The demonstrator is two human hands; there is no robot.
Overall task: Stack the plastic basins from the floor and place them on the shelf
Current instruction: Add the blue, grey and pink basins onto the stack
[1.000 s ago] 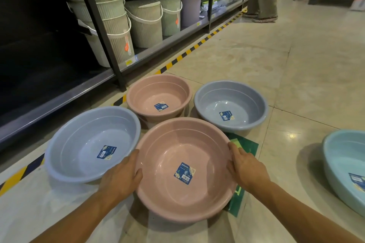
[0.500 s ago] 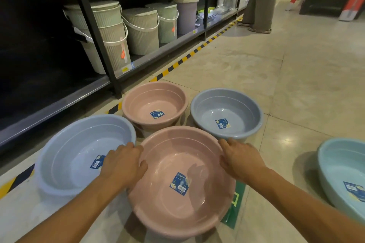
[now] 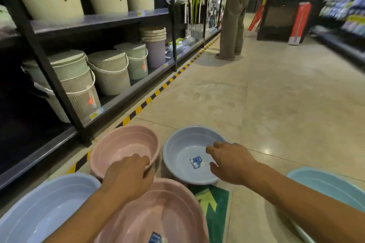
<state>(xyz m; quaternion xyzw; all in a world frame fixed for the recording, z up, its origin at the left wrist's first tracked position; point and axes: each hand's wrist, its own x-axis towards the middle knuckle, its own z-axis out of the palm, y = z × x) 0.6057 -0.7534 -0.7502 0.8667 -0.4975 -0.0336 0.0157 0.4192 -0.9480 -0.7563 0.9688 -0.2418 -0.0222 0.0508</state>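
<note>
- Left hand reaches over the near rim of the small pink basin; its fingers curl down at that rim and seem to touch it, but whether the grip has closed on it cannot be told.
- Right hand hovers over the small grey-blue basin — fingers loosely spread, holding nothing.
- The two small basins stand side by side on the floor, just beside the shelf edge with its yellow-black tape.
- Nearer the camera lie three more: a large pink basin in the middle, a large pale blue basin to its left, a turquoise basin well off to the right.
- Lidded buckets fill the shelf's lower level.
- A person's legs stand further down the aisle.
</note>
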